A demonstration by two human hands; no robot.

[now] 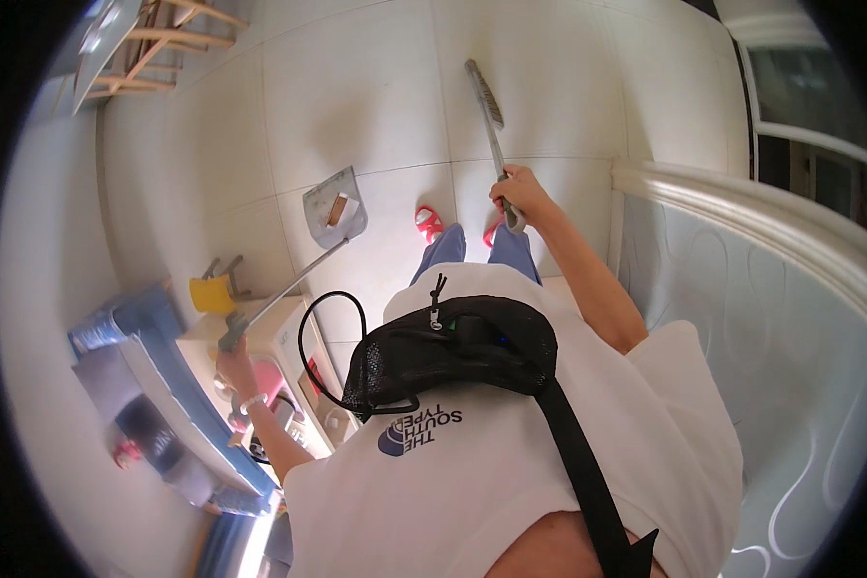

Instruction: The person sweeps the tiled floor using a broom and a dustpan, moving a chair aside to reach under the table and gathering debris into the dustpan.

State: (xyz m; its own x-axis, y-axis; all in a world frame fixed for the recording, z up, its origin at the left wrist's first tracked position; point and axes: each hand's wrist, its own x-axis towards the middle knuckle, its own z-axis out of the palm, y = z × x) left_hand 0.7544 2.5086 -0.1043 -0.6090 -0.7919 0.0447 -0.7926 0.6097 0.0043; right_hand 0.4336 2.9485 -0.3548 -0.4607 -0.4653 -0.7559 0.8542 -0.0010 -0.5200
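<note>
My right hand (522,193) is closed round the handle of a grey brush broom (493,130), whose bristled head lies at the far end over the tiled floor. With my left hand (237,365) I hold the grip of a long-handled dustpan (316,225) out to the left. Inside its grey pan are a brown and white piece that looks like cardboard and some small bits. Broom head and pan are apart. Both my feet, in red shoes, stand between the two tools.
A small yellow stool (213,293) stands by a cream cabinet (292,343) holding several items, at the left. Wooden chair legs (152,61) show at the upper left. A pale wall with moulding (737,209) runs along the right, with a glazed door or window (802,94) beyond.
</note>
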